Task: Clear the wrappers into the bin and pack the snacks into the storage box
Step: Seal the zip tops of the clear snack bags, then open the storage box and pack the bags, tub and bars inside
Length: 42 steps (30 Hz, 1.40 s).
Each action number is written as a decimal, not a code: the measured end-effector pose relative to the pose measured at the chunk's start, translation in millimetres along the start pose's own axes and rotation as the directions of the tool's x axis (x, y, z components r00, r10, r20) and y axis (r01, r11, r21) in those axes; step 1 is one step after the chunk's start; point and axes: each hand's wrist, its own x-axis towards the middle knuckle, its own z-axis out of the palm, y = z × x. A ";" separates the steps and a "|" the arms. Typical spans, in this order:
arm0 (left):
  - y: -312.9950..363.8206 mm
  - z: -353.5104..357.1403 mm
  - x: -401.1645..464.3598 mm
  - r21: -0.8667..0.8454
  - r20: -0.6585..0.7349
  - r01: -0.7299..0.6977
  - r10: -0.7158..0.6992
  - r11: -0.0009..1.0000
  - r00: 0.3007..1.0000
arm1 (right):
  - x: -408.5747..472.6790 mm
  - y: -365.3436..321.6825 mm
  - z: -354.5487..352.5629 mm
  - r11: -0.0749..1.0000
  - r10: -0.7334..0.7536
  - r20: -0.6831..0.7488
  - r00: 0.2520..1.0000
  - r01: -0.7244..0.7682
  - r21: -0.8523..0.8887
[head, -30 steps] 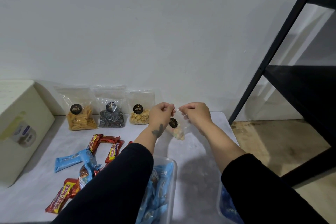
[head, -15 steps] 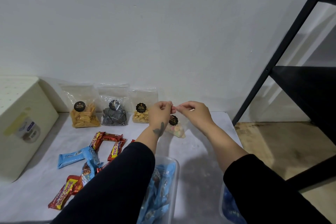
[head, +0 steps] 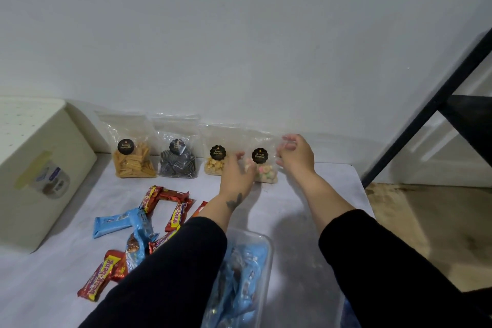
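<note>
A clear biscuit bag with a black round label stands against the wall, last on the right in a row with a yellow sticks bag, a dark swirl-cookie bag and a nut bag. My left hand grips its lower left side. My right hand pinches its upper right edge. Red bars and blue bars lie loose on the white surface. A clear storage box near me holds blue-wrapped snacks, partly hidden by my left sleeve.
A cream box with a taped label sits at the left. A black metal shelf frame stands at the right, beyond the surface's edge, over a tan floor. Something blue peeks out under my right sleeve.
Both hands carried the biscuit bag from mid-air back to the wall and stood it upright beside the nut bag. The camera tilted slightly.
</note>
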 end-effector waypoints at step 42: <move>-78.1 -534.4 -138.2 0.659 -0.103 -0.009 0.102 0.752 0.989 | -318.0 -167.7 311.1 0.654 -0.173 0.563 0.808 0.522 -0.548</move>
